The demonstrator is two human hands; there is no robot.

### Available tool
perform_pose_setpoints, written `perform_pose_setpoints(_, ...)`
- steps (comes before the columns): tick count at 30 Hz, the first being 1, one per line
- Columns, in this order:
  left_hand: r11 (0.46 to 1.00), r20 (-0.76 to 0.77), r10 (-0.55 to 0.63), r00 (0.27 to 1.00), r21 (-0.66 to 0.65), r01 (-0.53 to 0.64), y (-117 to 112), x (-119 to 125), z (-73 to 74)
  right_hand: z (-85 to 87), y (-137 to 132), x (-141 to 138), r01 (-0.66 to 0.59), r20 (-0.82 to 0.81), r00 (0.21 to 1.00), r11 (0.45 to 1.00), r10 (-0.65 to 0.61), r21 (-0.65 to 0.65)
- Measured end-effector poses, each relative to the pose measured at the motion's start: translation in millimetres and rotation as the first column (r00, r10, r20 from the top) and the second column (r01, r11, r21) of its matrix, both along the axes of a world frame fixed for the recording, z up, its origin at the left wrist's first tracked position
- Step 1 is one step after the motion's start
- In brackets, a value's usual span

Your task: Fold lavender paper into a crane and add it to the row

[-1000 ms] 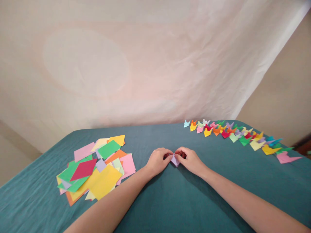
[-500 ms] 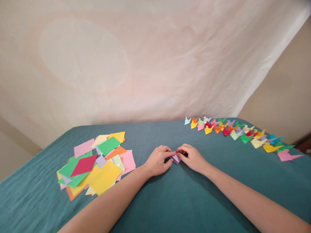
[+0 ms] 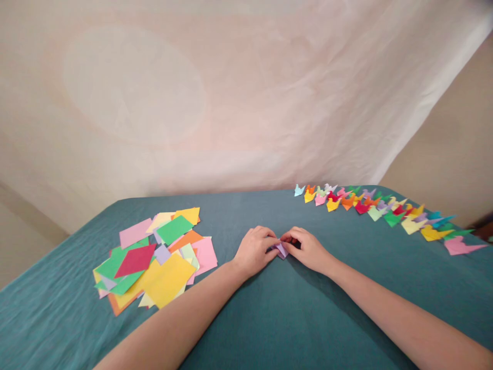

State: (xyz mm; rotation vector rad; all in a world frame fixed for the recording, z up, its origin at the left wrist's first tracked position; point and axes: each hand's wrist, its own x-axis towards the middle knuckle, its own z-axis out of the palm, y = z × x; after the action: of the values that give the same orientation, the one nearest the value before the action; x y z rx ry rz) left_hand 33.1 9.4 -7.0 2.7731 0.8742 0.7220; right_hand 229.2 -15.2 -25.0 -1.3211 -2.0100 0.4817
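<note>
A small piece of folded purple paper (image 3: 282,251) lies at the middle of the table, between my two hands. My left hand (image 3: 256,248) pinches its left side, thumb and fingers closed on it. From the other side, my right hand (image 3: 305,247) grips the paper's right edge between thumb and forefinger. The fingertips cover much of the paper, so its exact folds are hard to make out.
Loose coloured paper sheets (image 3: 169,277) lie in an overlapping pile to the left, near my left forearm. Several rows of folded paper birds (image 3: 385,210) run along the back right edge. A dark green cloth (image 3: 246,329) covers the table; a pale sheet (image 3: 246,92) hangs behind it.
The whole view has shifted slightly. Both hands still hold the purple paper, and my left fingers have closed in a little over it.
</note>
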Motion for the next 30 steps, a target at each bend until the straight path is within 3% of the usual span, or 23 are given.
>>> perform_pose_setpoints(10,0.947,-0.289,-0.049,0.956,0.291,0.136,-4.6,4.4,11.2,2.0,-0.1,-0.6,-0.001,0.013,1.0,1.0,0.001,0.0)
perform_pose_setpoints(30,0.952,-0.328,-0.091,0.94,0.25,0.179,-8.4,8.0,7.7,1.1,-0.3,0.3,-0.018,-0.012,1.0,1.0,0.017,-0.015)
